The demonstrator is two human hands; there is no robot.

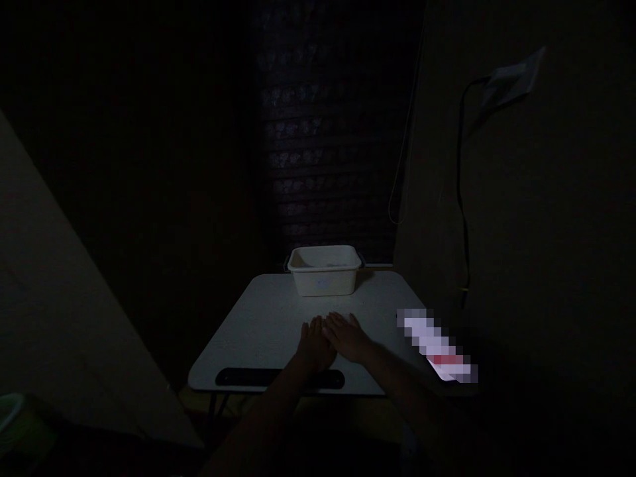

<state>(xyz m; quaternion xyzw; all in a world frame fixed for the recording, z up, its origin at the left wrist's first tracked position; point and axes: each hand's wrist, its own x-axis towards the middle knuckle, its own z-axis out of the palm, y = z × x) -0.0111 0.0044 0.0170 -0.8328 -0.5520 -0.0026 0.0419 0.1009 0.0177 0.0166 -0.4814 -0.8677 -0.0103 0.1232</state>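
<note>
My left hand lies on the white table near its front edge, palm down, with its fingers stretched forward. My right hand comes in from the right and partly overlaps the left, its fingers extended too. No object shows in either hand. Beyond them, towards the far edge, stands a white plastic tub with dark side handles. What is inside the tub is too dim to make out.
A black slotted strip runs along the table's front edge. At the right edge glows a pixelated bright panel. A dark cable hangs from a wall socket. A greenish bin sits low at the left. The room is very dark.
</note>
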